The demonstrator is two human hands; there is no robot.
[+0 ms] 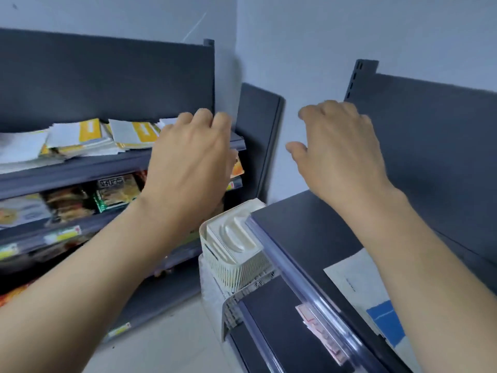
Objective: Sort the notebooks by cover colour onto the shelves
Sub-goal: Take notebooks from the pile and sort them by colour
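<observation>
The left hand (pixel 188 157) is raised with its back to the camera and its fingers loosely bent. Nothing shows in it, but its fingertips and palm are hidden. It sits over the right end of the top shelf (pixel 80 170) of the left rack. The right hand (pixel 341 149) hangs in the air with its fingers loosely bent and spread. It holds nothing and is above the rear left corner of the right shelf (pixel 301 227).

Yellow and white notebooks (pixel 80 138) lie in loose, overlapping piles along the top shelf, from its cut-off left end up to the left hand. Whether that hand touches them cannot be told. A blue and white notebook (pixel 376 297) lies flat on the right shelf near its front edge, partly covered by the right forearm. The remaining surface of that shelf is bare dark board up to the back panel (pixel 430 144).

A cream basket (pixel 236 254) stands between the two racks, just beside the right shelf's left edge. Blurred packets (pixel 113 192) fill the left rack's lower shelves; their print is unreadable. A red and white label (pixel 322 332) shows by the clear front rail, its text illegible.
</observation>
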